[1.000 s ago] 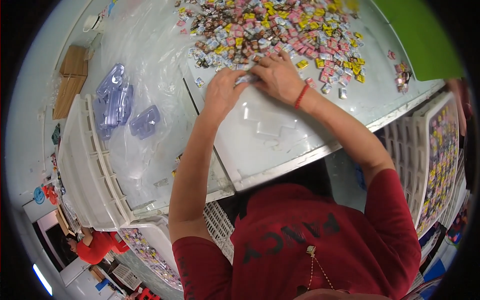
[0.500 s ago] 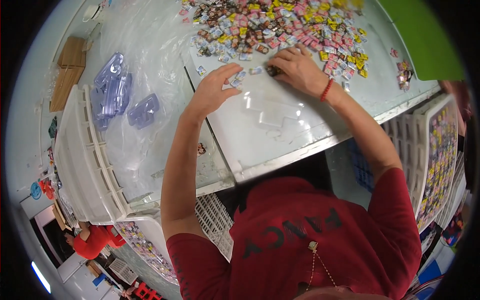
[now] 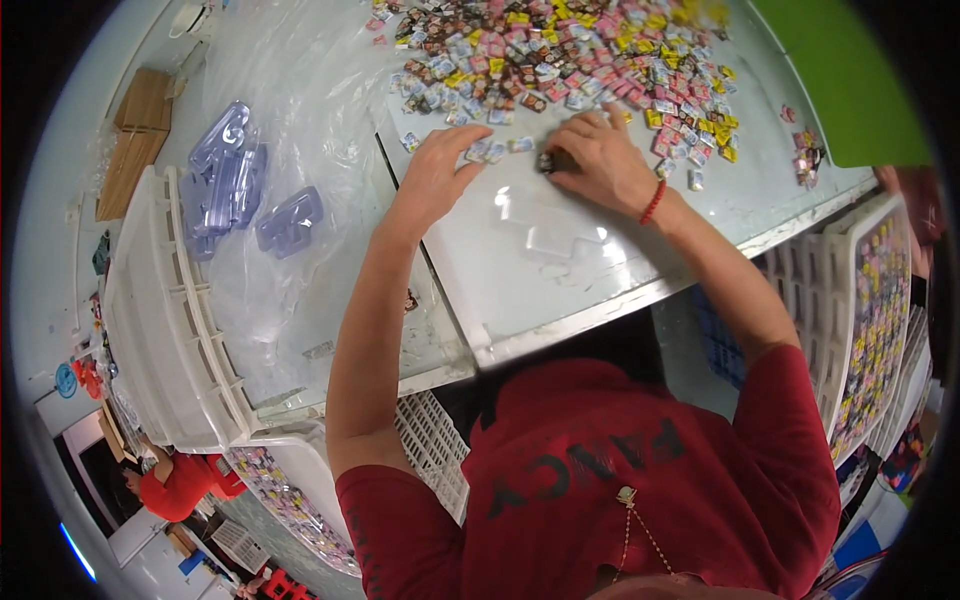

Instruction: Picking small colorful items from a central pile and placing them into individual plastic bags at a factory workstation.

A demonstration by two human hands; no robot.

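Small wrapped packets point(image 3: 560, 60) in white-blue, pink, yellow and dark brown lie in a broad loose pile at the far side of the table. My left hand point(image 3: 437, 176) is cupped, thumb and fingers apart, beside a few white-blue packets point(image 3: 487, 152) lying on the surface. To its right, my right hand point(image 3: 604, 165) rests low with curled fingers on a dark brown packet point(image 3: 547, 162), partly hidden under the fingertips. Another white-blue packet point(image 3: 521, 144) lies between the hands. Nearer to me is a clear plastic tray point(image 3: 560, 240), hard to make out against the white tabletop.
Purple-tinted clear plastic trays point(image 3: 235, 185) lie on a clear plastic sheet point(image 3: 330, 120) at left. White crates point(image 3: 165, 320) stand at the left edge; packet-filled crates point(image 3: 865, 320) stand at right. A green board point(image 3: 850, 80) is far right. A person in red point(image 3: 185, 485) is at lower left.
My left hand has shifted slightly right, closer to the white-blue packets. My right hand has moved slightly nearer to me, the dark packet still at its fingers.
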